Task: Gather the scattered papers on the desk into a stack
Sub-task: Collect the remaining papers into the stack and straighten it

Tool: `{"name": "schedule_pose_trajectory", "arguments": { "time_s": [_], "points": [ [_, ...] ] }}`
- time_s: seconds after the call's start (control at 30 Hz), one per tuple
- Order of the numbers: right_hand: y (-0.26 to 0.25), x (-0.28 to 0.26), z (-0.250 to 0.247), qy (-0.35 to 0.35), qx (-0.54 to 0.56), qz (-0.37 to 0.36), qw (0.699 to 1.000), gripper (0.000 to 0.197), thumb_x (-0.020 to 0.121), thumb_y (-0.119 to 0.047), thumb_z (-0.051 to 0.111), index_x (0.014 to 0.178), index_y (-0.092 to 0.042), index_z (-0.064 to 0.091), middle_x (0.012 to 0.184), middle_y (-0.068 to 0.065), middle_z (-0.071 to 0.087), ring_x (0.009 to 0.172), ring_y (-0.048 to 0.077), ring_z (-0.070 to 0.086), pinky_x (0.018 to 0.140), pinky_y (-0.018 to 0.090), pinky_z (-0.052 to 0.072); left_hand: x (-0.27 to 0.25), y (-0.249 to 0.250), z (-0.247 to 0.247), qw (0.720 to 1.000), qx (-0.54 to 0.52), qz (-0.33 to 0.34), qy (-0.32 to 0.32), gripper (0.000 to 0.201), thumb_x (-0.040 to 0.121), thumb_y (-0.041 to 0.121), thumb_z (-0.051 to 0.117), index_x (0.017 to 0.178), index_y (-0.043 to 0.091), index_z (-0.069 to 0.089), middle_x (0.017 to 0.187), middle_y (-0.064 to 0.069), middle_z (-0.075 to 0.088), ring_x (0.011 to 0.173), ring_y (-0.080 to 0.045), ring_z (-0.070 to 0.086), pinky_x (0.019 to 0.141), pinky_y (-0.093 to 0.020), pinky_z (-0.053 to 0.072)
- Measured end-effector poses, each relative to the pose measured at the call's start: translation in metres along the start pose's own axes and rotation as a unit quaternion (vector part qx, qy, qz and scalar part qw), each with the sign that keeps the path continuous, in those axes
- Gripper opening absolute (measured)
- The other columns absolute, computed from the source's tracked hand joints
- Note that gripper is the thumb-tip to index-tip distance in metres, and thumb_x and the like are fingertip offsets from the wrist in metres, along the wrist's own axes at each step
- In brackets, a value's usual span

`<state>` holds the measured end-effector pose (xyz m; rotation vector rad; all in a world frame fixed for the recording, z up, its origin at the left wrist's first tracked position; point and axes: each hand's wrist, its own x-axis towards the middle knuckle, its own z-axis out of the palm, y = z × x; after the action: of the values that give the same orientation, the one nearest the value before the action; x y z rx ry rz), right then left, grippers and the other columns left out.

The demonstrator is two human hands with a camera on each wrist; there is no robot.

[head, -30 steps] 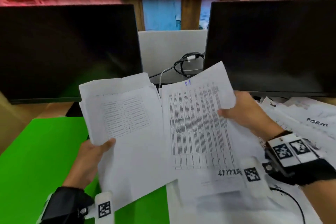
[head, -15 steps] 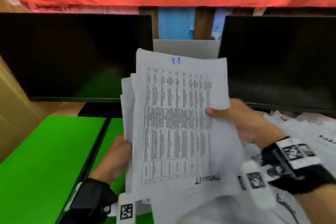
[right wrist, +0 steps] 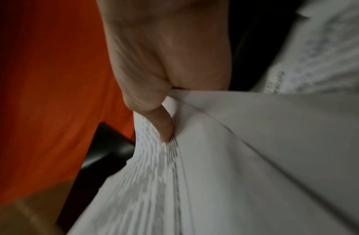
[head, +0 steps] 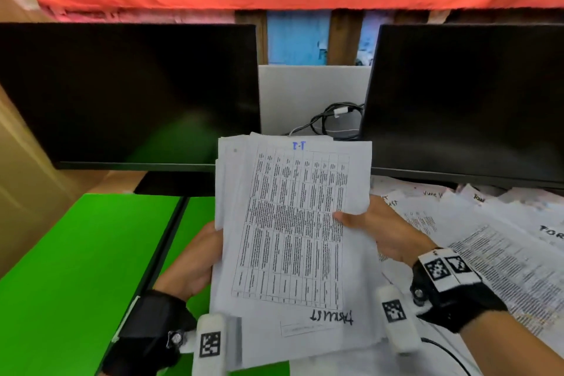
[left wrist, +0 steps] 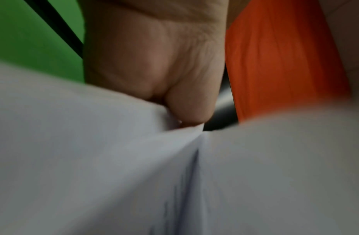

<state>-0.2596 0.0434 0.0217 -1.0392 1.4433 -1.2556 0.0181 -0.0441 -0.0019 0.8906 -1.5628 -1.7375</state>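
Left hand (head: 195, 256) and right hand (head: 384, 232) grip paper stack (head: 290, 223) (upright).

green desk (head: 76, 253) bare left, scattered papers (head: 488, 241) right

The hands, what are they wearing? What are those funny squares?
Both hands are bare. The left hand has a black wrist strap with a white block showing a black-and-white square code. The right hand has a black strap too, with three such codes on white blocks and a thin black cable trailing off.
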Motion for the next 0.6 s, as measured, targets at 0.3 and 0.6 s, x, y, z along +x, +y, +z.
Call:
{"name": "schedule_pose_trajectory", "arguments": {
  "time_s": [0.3,0.6],
  "points": [
    [-0.049,-0.034,0.022,0.200,-0.103,-0.339,0.914,0.084,0.080,0.004,0.071,0.148,-0.013,0.023,0.128,-0.016,0.048,0.110,-0.017,0.051,0.079,0.001,0.045,-0.015,0.050,0.049,0.969,0.064,0.225,0.083,0.043,0.073,0.053,0.070,0.109,0.031,0.062,0.101,0.023,0.073,0.095,0.004,0.068,0.075,-0.012,0.052],
    [0.007,-0.031,0.007,0.149,-0.087,-0.179,0.969,0.050,0.078,-0.013,0.076,0.123,-0.015,0.054,0.114,-0.004,0.068,0.104,0.008,0.066,0.085,0.025,0.057,-0.001,0.005,0.036,0.977,0.053,0.168,0.122,0.047,0.064,0.018,0.089,0.106,0.026,0.070,0.105,0.009,0.075,0.101,-0.012,0.071,0.093,-0.041,0.055]
  ]
}}
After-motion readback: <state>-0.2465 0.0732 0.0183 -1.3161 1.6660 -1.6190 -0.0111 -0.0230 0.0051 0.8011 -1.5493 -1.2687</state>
